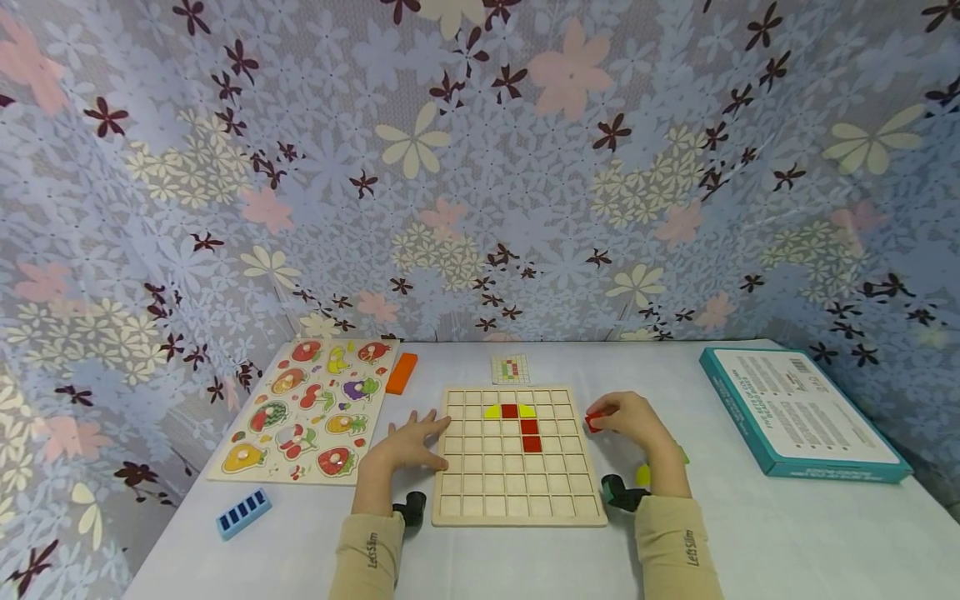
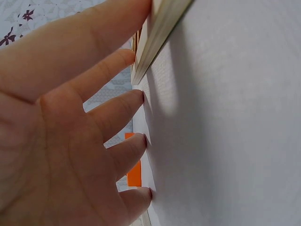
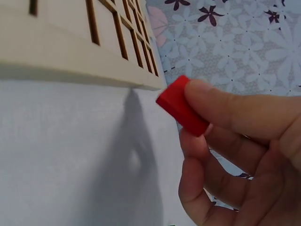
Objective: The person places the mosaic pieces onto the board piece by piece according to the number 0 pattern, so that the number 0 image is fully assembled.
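A wooden grid board lies in the middle of the table, with red square tiles and yellow curved pieces set in its upper cells. Between thumb and fingers, my right hand pinches a red square tile just off the board's right edge, above the table. My left hand has its fingers spread, thumb and index touching the board's left edge and the other fingertips on the white cloth. A small pattern card with a coloured grid lies behind the board.
A fruit puzzle board and an orange block are at left, with a blue slotted piece in front. Yellow and green pieces lie partly hidden by my right wrist. A teal-edged box stands at far right.
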